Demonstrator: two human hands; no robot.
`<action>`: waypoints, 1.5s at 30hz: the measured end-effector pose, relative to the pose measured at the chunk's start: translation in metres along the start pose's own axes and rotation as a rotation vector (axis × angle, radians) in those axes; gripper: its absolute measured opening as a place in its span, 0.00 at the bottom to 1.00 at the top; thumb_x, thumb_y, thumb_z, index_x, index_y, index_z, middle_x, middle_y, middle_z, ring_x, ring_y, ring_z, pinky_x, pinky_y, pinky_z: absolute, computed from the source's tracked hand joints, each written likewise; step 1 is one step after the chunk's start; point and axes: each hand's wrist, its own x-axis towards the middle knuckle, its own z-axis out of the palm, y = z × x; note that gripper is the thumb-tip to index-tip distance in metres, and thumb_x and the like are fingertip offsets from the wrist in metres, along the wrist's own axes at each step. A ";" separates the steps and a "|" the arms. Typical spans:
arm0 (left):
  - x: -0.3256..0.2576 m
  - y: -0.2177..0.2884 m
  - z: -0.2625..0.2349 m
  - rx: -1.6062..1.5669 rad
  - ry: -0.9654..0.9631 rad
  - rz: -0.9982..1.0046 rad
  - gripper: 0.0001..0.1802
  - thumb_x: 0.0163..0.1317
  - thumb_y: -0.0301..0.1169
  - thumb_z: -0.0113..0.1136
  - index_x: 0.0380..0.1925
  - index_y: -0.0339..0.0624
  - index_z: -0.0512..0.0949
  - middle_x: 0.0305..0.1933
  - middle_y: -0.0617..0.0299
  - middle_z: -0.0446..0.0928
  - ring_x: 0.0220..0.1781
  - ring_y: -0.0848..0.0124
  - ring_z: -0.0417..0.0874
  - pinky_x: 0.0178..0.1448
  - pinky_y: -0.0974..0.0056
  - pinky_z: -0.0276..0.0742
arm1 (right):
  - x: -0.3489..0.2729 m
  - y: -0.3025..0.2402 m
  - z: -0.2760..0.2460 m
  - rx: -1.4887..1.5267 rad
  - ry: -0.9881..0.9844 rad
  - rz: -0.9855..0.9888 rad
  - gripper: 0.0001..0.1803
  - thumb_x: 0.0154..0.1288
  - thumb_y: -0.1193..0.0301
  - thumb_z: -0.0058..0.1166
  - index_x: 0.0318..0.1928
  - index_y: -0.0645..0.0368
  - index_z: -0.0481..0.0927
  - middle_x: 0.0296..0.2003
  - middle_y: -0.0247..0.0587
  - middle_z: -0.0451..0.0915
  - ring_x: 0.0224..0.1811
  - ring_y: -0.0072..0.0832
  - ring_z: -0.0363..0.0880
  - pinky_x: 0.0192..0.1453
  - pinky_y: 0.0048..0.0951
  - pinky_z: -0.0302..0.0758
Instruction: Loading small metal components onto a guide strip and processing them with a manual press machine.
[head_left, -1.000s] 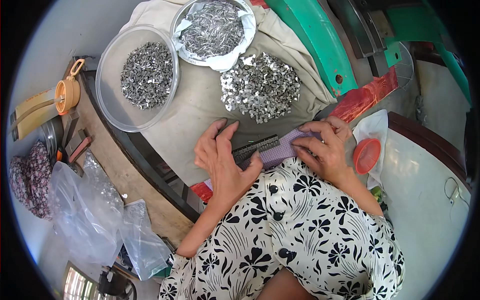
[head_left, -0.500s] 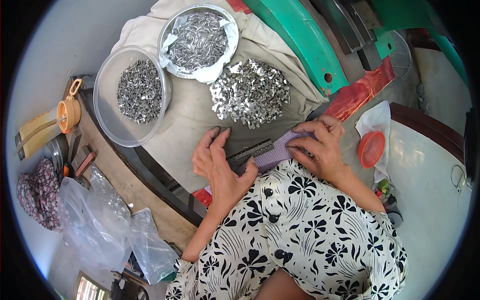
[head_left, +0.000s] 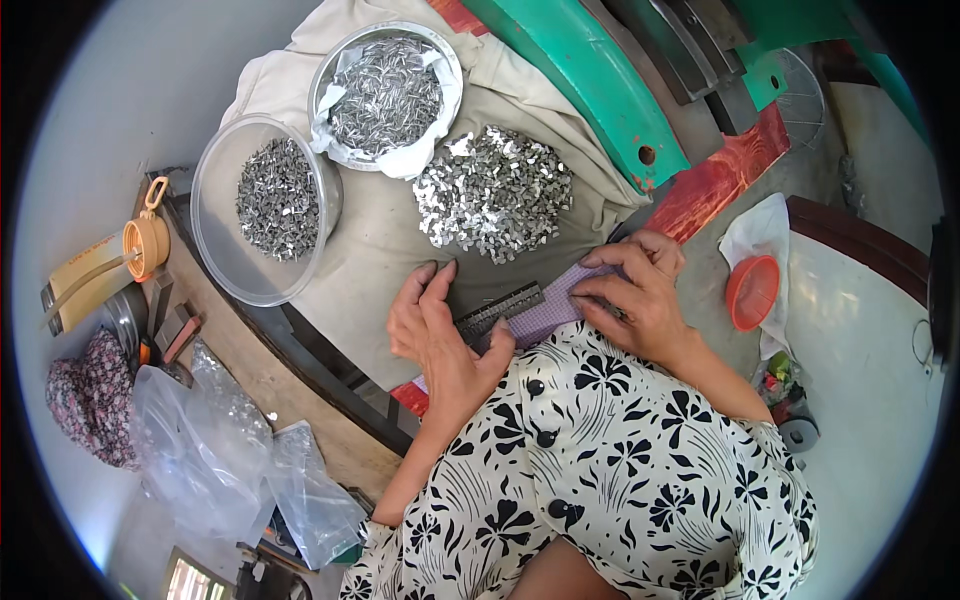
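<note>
My left hand (head_left: 432, 325) lies flat on the beige cloth (head_left: 370, 240), its thumb against a dark toothed metal strip (head_left: 500, 310). My right hand (head_left: 640, 295) presses its fingers on the purple pad (head_left: 545, 315) under that strip, near the strip's right end. A loose heap of small shiny metal pieces (head_left: 495, 190) lies on the cloth just beyond both hands.
A clear plastic bowl (head_left: 225, 255) with small metal pieces stands at the left. A metal bowl (head_left: 330, 65) lined with white holds thin metal pins. Green machine frame (head_left: 580, 90) and red bar (head_left: 710, 185) run at the right. Orange lid (head_left: 752, 292), plastic bags (head_left: 215, 440), a bottle (head_left: 105, 270).
Both hands stay on the strip and pad; the fingers shift slightly. The view has drifted, so bowls and heap sit a little lower and further left.
</note>
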 end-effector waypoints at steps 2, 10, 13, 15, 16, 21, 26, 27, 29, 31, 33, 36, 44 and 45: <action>-0.001 0.000 0.000 0.005 0.005 -0.014 0.44 0.44 0.32 0.69 0.66 0.45 0.65 0.68 0.48 0.60 0.70 0.49 0.55 0.71 0.44 0.43 | -0.001 0.000 0.001 0.011 -0.002 -0.001 0.10 0.46 0.67 0.71 0.32 0.46 0.85 0.48 0.23 0.79 0.53 0.38 0.68 0.58 0.41 0.58; 0.001 0.000 0.003 0.022 0.029 0.006 0.44 0.44 0.32 0.69 0.66 0.44 0.65 0.67 0.48 0.61 0.70 0.50 0.57 0.72 0.44 0.42 | -0.002 0.002 0.003 0.013 0.011 0.008 0.11 0.45 0.68 0.71 0.33 0.46 0.85 0.47 0.24 0.79 0.52 0.37 0.69 0.58 0.40 0.57; 0.001 -0.001 0.004 0.026 0.040 0.003 0.44 0.44 0.32 0.69 0.66 0.43 0.65 0.67 0.48 0.62 0.69 0.50 0.58 0.72 0.45 0.43 | -0.004 0.003 0.004 0.032 0.012 0.012 0.11 0.47 0.68 0.71 0.33 0.46 0.84 0.48 0.23 0.78 0.53 0.38 0.67 0.60 0.42 0.57; 0.000 -0.002 0.004 0.020 0.049 0.004 0.44 0.44 0.32 0.69 0.66 0.43 0.65 0.66 0.48 0.62 0.69 0.50 0.58 0.72 0.45 0.43 | -0.003 0.003 0.004 0.035 0.014 0.010 0.10 0.47 0.68 0.71 0.33 0.46 0.84 0.48 0.23 0.78 0.54 0.38 0.67 0.60 0.42 0.57; 0.000 -0.003 0.004 0.001 0.059 0.035 0.44 0.45 0.32 0.69 0.66 0.41 0.64 0.66 0.47 0.63 0.69 0.50 0.59 0.72 0.45 0.44 | -0.003 0.002 0.004 0.030 0.015 0.007 0.11 0.46 0.68 0.71 0.33 0.46 0.84 0.48 0.23 0.78 0.53 0.38 0.68 0.59 0.41 0.57; -0.005 -0.013 -0.002 -0.091 0.107 0.104 0.45 0.44 0.29 0.70 0.66 0.36 0.63 0.65 0.43 0.63 0.68 0.49 0.61 0.71 0.47 0.51 | 0.006 -0.005 -0.004 0.073 0.048 -0.028 0.11 0.43 0.69 0.72 0.31 0.47 0.86 0.46 0.28 0.80 0.50 0.37 0.68 0.57 0.38 0.59; -0.017 -0.021 -0.007 -0.173 0.205 0.102 0.42 0.43 0.23 0.69 0.63 0.33 0.63 0.63 0.40 0.62 0.66 0.48 0.63 0.69 0.50 0.61 | 0.027 -0.021 0.001 0.055 0.030 -0.175 0.12 0.42 0.69 0.72 0.32 0.47 0.86 0.48 0.29 0.81 0.51 0.36 0.68 0.57 0.36 0.61; -0.020 -0.023 -0.007 -0.190 0.222 0.082 0.41 0.43 0.23 0.69 0.61 0.33 0.64 0.63 0.41 0.62 0.66 0.48 0.63 0.69 0.50 0.62 | 0.029 -0.022 0.005 0.065 0.023 -0.212 0.13 0.41 0.70 0.73 0.32 0.46 0.86 0.50 0.28 0.81 0.52 0.35 0.67 0.57 0.35 0.61; -0.025 -0.029 -0.008 -0.216 0.254 0.066 0.39 0.43 0.23 0.70 0.59 0.34 0.66 0.61 0.41 0.63 0.65 0.48 0.64 0.68 0.50 0.64 | 0.037 -0.029 0.008 0.047 -0.014 -0.246 0.13 0.41 0.70 0.73 0.32 0.46 0.86 0.51 0.28 0.81 0.52 0.35 0.67 0.57 0.35 0.61; -0.030 -0.033 -0.010 -0.241 0.282 0.054 0.37 0.43 0.23 0.70 0.56 0.35 0.67 0.60 0.42 0.63 0.64 0.48 0.65 0.66 0.50 0.65 | 0.041 -0.034 0.011 0.014 -0.064 -0.272 0.12 0.43 0.69 0.73 0.32 0.44 0.86 0.52 0.24 0.80 0.53 0.35 0.67 0.57 0.35 0.60; -0.032 -0.034 -0.016 -0.181 0.250 0.038 0.34 0.44 0.23 0.70 0.53 0.38 0.68 0.59 0.46 0.61 0.63 0.52 0.65 0.67 0.52 0.64 | 0.045 -0.036 0.016 -0.007 -0.067 -0.305 0.11 0.45 0.68 0.71 0.32 0.45 0.85 0.52 0.21 0.79 0.54 0.33 0.66 0.55 0.36 0.58; -0.035 -0.038 -0.018 -0.197 0.251 0.015 0.34 0.40 0.23 0.73 0.51 0.38 0.69 0.57 0.44 0.63 0.61 0.49 0.67 0.63 0.51 0.68 | 0.047 -0.038 0.019 -0.047 -0.075 -0.340 0.10 0.46 0.68 0.68 0.32 0.45 0.84 0.54 0.19 0.78 0.56 0.31 0.65 0.53 0.38 0.56; -0.033 -0.042 -0.024 -0.188 0.170 -0.004 0.30 0.39 0.24 0.74 0.46 0.41 0.72 0.58 0.45 0.63 0.60 0.49 0.67 0.62 0.52 0.68 | 0.056 -0.048 0.006 -0.190 -0.223 -0.324 0.09 0.47 0.66 0.71 0.32 0.41 0.86 0.53 0.19 0.78 0.56 0.36 0.66 0.57 0.39 0.57; -0.033 -0.043 -0.024 -0.188 0.165 -0.005 0.29 0.39 0.24 0.74 0.45 0.42 0.73 0.58 0.45 0.63 0.60 0.49 0.67 0.63 0.52 0.67 | 0.057 -0.049 0.005 -0.221 -0.234 -0.340 0.09 0.47 0.66 0.71 0.32 0.41 0.87 0.53 0.19 0.78 0.56 0.36 0.67 0.57 0.39 0.57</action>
